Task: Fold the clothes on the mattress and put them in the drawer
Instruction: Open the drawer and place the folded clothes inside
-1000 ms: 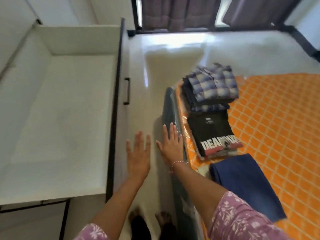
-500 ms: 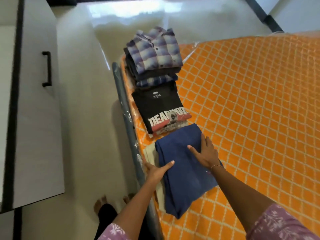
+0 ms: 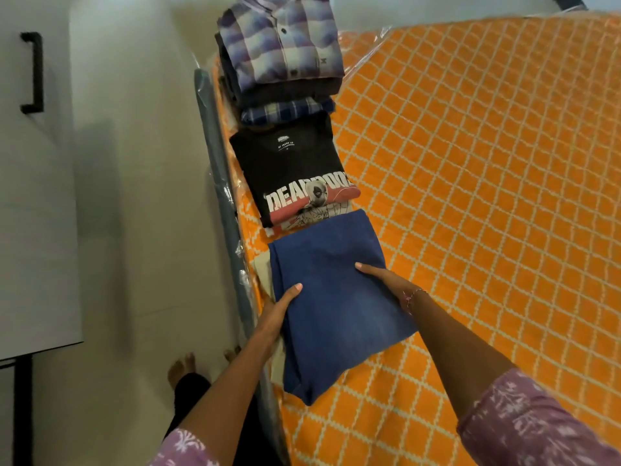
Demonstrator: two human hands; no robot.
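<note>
A folded blue garment (image 3: 332, 297) — a thick, matte rectangle of denim-like cloth — is lying along the left edge of the mattress (image 3: 487, 196), toward its near corner, with a pale beige piece of cloth (image 3: 265, 274) peeking out beneath its left side. The left hand (image 3: 279, 311) is gripping the garment's left side, thumb pressing on top and the other fingers tucking under the edge. The right hand (image 3: 386, 280) is clasping the right side in the same way, thumb lying flat on the cloth and the remaining fingers hidden below; a thin beaded bracelet (image 3: 411, 295) is circling that wrist.

Just beyond the blue garment, touching its far end, a folded black T-shirt (image 3: 292, 173) with bold white lettering and a red band is sitting on another printed piece. Farther along the same edge, a stack of folded shirts (image 3: 282, 55) is rising higher — a soft purple-and-white checked one on top, dark layers and a blue plaid below.

The mattress is showing an orange cover with a cream lattice, wrapped in crinkled clear plastic at its rim. On the floor to the left, a white drawer front (image 3: 37, 163) with a black bar handle (image 3: 33, 72) is standing well apart.
</note>
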